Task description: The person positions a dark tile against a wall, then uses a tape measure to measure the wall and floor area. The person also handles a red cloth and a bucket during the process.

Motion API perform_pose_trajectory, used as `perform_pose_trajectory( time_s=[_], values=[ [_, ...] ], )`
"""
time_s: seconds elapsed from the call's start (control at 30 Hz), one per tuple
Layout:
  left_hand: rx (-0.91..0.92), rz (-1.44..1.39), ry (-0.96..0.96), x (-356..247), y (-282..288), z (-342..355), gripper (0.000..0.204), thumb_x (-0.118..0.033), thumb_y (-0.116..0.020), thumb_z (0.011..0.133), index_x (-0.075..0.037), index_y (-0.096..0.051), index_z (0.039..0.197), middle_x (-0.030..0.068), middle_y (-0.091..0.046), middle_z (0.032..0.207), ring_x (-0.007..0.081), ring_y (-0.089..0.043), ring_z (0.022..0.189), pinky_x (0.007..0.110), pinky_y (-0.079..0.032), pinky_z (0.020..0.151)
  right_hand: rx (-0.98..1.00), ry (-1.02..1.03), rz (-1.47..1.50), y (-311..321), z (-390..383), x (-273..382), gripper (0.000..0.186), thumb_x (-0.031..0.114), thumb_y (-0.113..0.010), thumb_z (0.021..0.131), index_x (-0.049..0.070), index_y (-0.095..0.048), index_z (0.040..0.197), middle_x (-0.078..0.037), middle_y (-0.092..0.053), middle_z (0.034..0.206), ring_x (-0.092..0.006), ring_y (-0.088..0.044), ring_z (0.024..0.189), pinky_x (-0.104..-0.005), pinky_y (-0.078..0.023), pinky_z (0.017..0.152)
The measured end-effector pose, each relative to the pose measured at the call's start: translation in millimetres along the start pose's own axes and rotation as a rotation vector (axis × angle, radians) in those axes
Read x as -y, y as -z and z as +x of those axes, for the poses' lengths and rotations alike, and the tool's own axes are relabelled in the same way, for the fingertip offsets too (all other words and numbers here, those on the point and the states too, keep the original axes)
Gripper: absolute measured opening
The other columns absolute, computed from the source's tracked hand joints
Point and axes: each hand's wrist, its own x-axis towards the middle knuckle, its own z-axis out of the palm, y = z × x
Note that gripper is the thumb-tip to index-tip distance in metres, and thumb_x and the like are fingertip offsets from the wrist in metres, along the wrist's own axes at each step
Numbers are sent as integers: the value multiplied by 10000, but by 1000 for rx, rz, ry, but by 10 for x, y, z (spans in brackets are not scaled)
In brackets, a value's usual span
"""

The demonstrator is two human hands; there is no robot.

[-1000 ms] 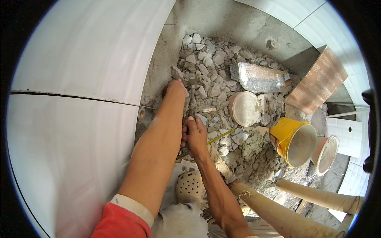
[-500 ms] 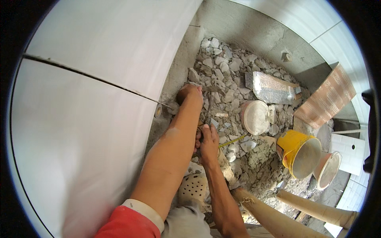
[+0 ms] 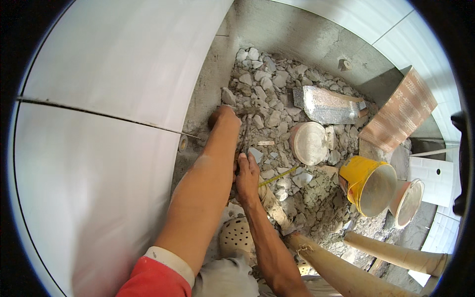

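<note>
My left arm stretches along the tiled wall, and my left hand [image 3: 225, 117] is down at the rubble beside the bare wall foot. Its fingers are turned away and hidden. Closer to me, my right hand [image 3: 247, 179] is low over the broken pieces, thumb pointing forward and fingers curled in. What those fingers close around is hidden. A thin yellow strip like a tape measure blade [image 3: 278, 176] runs out to the right from beside this hand. Just ahead of the thumb lies a grey tile shard [image 3: 256, 154].
Rubble [image 3: 267, 91] covers the floor ahead. To the right are a round pale bucket [image 3: 310, 143], a foil-like wrapped piece [image 3: 329, 105], a leaning brown tile [image 3: 400, 110] and a tipped yellow bucket [image 3: 358, 180]. Two pale poles [image 3: 396, 253] lie at lower right, near my clog [image 3: 235, 235].
The whole scene has slid a little left in the picture as my head moved. Both hands stay at about the same spots on the rubble.
</note>
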Motion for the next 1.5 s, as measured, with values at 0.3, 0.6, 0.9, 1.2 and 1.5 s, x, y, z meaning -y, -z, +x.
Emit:
perform_pose_trajectory(
  time_s=[0.3,0.6,0.9,1.2,1.5],
  values=[
    [106,-161,84,-181,-64,18,381,-295,-724,881,-59,-682,1178,110,-696,1210,203,-678,1078,328,-537,939,-91,65,-91,53,127,-52,557,310,-487,1041,-21,-315,1455,-57,-518,723,-134,-484,491,-307,-418,400],
    [159,-1477,550,-254,-17,-61,356,-289,-581,965,-90,-630,1256,120,-678,1240,217,-671,1058,359,-548,874,5,16,-73,123,104,102,497,287,-495,1036,-27,-345,1391,-58,-513,720,-135,-470,471,-299,-422,382],
    [-524,-1283,203,-127,-435,-814,271,-208,-519,949,-74,-748,1007,162,-738,991,335,-715,897,448,-555,818,-89,118,138,367,-162,-59,298,298,-463,1048,39,-453,1194,-47,-494,725,-130,-478,513,-299,-442,422],
    [-742,-974,-637,-445,-393,-3028,213,-178,-608,900,-75,-663,1078,172,-678,994,366,-654,941,452,-512,813,-35,113,63,-69,-550,-426,190,274,-437,1049,88,-432,1010,-38,-489,792,-144,-492,619,-343,-450,508],
    [-560,-1062,-1052,-425,-359,-3858,170,-97,-618,888,-4,-642,1028,178,-664,899,351,-647,802,440,-501,737,-62,112,51,-262,-706,-276,182,265,-401,1061,85,-400,1034,-51,-468,779,-132,-446,568,-313,-412,449]
  ],
)
